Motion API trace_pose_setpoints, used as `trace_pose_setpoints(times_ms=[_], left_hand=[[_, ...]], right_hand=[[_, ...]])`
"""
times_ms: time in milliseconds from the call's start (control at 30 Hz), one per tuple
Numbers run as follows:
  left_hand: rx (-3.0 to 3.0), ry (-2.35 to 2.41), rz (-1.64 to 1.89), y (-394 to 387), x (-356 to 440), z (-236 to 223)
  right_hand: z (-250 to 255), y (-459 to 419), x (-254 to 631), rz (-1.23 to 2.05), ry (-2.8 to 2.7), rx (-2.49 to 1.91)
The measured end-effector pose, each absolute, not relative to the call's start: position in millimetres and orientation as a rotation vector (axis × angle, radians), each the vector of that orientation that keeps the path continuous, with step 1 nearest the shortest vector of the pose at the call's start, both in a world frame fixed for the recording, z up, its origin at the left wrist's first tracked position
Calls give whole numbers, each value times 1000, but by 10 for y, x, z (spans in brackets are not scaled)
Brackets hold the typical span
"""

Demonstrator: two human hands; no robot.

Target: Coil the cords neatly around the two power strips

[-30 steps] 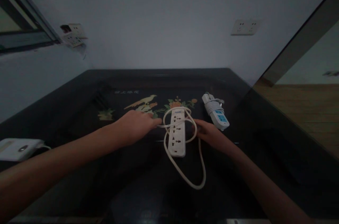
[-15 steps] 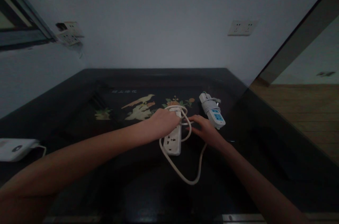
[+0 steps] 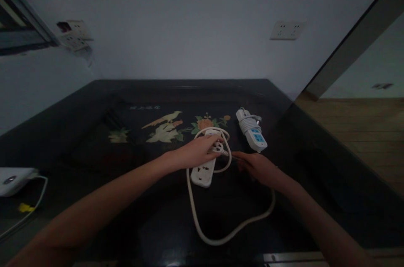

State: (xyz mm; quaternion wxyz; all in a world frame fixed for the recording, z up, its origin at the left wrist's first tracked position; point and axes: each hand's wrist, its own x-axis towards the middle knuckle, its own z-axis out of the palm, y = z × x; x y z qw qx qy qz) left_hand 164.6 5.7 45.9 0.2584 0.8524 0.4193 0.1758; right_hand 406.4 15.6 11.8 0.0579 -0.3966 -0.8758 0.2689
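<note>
A white power strip (image 3: 202, 175) lies on the dark tabletop, its lower sockets showing. Across its middle, my left hand (image 3: 202, 148) has thumb and fingers around a white plug (image 3: 218, 147); my palm hides part of the strip. The white cord (image 3: 217, 241) loops around the strip's upper end and sweeps in a wide curve toward the front. To the right, my right hand (image 3: 257, 166) is closed on the cord a short way from the plug. Beyond it lies a second white power strip (image 3: 257, 140) with blue sockets, its grey cord wound around it.
The dark glossy table (image 3: 151, 216) carries a bird and flower picture (image 3: 166, 132). At the left edge sits a white device (image 3: 15, 180) with a cable, near a yellow piece (image 3: 26, 207). Wall sockets (image 3: 287, 30) are on the wall behind.
My right hand has moved right and slightly down, drawing the cord into a wider loop. My left hand has shifted slightly down and right, and the plug now shows between its fingers.
</note>
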Motion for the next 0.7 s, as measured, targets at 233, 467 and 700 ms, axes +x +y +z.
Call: trace_pose_setpoints(times_ms=[233, 467, 700], left_hand=[[2399, 1086, 468, 19, 1588, 281], [2286, 1161, 623, -24, 1691, 44], [2159, 1196, 751, -3, 1772, -99]], right_hand=[[74, -47, 4100, 826, -2494, -1311], [106, -57, 3980, 702, -2410, -1414], [140, -57, 3976, 553, -2444, -1417]])
